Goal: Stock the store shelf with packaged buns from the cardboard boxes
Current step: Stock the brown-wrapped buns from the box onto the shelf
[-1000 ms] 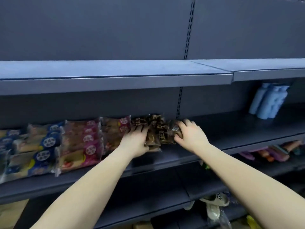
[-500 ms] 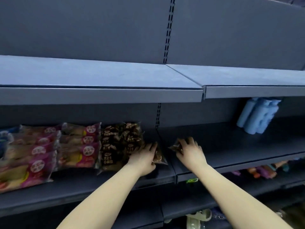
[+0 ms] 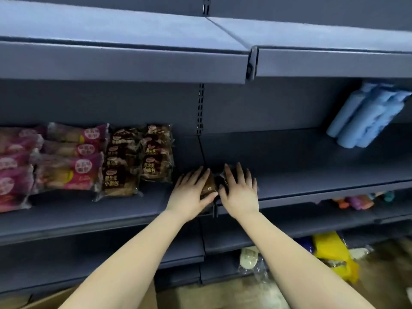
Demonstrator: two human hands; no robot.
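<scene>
A brown packaged bun (image 3: 209,186) lies on the grey middle shelf (image 3: 289,163), right at the seam between two shelf sections. My left hand (image 3: 190,194) holds its left end, with the fingers over the top and the thumb along the front edge. My right hand (image 3: 239,190) lies flat on the pack's right end, fingers spread and straight, and covers most of the clear wrapper. To the left, stacked dark brown bun packs (image 3: 138,161) stand beside rows of pink bun packs (image 3: 71,157).
An upper shelf (image 3: 133,61) overhangs the working shelf. Blue rolls (image 3: 365,117) lean at the back right. Small coloured items (image 3: 356,200) sit on the shelf below. A yellow bag (image 3: 332,250) lies on the floor and a cardboard box edge (image 3: 55,297) shows at the bottom left.
Both hands have moved right, away from the dark brown stack, and come together on one brown pack at the shelf seam. The view has tilted down and shifted right.
</scene>
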